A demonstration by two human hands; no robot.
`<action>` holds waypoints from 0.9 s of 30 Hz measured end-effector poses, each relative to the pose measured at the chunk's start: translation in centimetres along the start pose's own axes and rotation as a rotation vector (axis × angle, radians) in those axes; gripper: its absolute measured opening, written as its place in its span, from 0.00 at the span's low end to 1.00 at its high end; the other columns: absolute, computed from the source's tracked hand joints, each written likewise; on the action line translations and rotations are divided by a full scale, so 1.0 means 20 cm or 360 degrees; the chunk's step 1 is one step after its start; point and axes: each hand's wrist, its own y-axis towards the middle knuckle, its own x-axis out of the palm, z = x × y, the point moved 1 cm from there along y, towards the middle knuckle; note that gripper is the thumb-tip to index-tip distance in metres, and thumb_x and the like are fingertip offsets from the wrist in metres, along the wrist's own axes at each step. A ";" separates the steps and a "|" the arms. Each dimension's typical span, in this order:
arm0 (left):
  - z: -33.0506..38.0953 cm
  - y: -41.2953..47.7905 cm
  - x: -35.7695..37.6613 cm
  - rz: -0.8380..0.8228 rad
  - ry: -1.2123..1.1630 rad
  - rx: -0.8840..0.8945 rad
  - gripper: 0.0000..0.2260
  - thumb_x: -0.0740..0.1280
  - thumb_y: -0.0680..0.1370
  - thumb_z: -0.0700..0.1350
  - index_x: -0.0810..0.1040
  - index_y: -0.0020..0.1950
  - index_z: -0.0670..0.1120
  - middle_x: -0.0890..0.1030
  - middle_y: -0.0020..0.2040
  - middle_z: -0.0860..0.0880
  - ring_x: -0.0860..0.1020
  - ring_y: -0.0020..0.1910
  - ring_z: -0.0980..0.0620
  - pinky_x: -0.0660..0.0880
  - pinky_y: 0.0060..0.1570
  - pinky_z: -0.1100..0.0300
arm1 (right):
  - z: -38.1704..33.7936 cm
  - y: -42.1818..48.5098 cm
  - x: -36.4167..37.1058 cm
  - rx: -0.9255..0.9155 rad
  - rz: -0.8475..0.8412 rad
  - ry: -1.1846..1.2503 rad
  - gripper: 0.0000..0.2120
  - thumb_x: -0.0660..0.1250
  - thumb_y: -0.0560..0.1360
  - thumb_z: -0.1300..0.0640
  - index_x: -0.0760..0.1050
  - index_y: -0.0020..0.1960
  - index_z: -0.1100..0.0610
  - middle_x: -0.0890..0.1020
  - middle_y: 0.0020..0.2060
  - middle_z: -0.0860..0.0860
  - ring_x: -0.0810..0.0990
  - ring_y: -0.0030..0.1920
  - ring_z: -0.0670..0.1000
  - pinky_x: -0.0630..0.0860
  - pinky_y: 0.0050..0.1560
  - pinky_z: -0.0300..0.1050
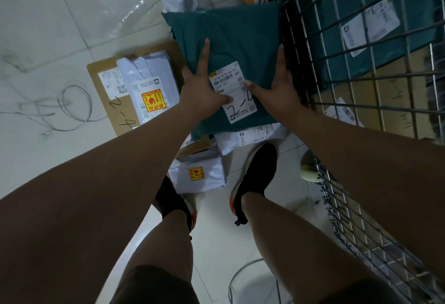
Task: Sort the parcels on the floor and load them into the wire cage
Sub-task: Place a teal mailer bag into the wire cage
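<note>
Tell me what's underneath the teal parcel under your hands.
A white mailer bag and a brown cardboard corner stick out from beneath the near edge of the teal parcel. Its left side covers part of a flat cardboard box. The rest beneath is hidden.

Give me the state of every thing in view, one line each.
Teal parcel: label up, pressed from both sides.
Left hand: open, pressing its left side.
Right hand: open, pressing its right edge.
Wire cage: partly loaded.
Cardboard box: closed, on floor.
White bag: lying on box.
</note>
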 end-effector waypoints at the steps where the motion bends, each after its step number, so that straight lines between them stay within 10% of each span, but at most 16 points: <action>1: 0.01 -0.03 -0.04 0.0006 0.0047 0.0041 0.61 0.83 0.67 0.48 0.40 0.82 0.66 0.54 0.78 0.37 0.65 0.76 0.36 0.71 0.69 0.48 | -0.02 -0.05 0.00 -0.0030 0.0019 0.0011 0.55 0.73 0.73 0.36 0.35 0.82 0.39 0.59 0.78 0.58 0.68 0.74 0.59 0.66 0.71 0.49; 22: 0.89 -1.07 -1.51 -0.0005 0.0467 0.0352 0.54 0.82 0.69 0.50 0.49 0.83 0.65 0.69 0.72 0.45 0.70 0.72 0.46 0.65 0.63 0.60 | -1.32 -1.18 -0.62 -0.0295 0.0138 -0.0240 0.57 0.77 0.63 0.29 0.41 0.78 0.27 0.67 0.66 0.57 0.77 0.61 0.62 0.78 0.61 0.55; 27: 1.35 -1.40 -1.84 -0.0002 0.0590 0.0504 0.53 0.83 0.68 0.51 0.52 0.82 0.67 0.68 0.75 0.47 0.69 0.73 0.45 0.69 0.70 0.50 | -1.64 -1.53 -0.96 -0.0298 0.0250 -0.0203 0.57 0.75 0.61 0.26 0.42 0.78 0.27 0.67 0.66 0.56 0.75 0.63 0.62 0.75 0.61 0.53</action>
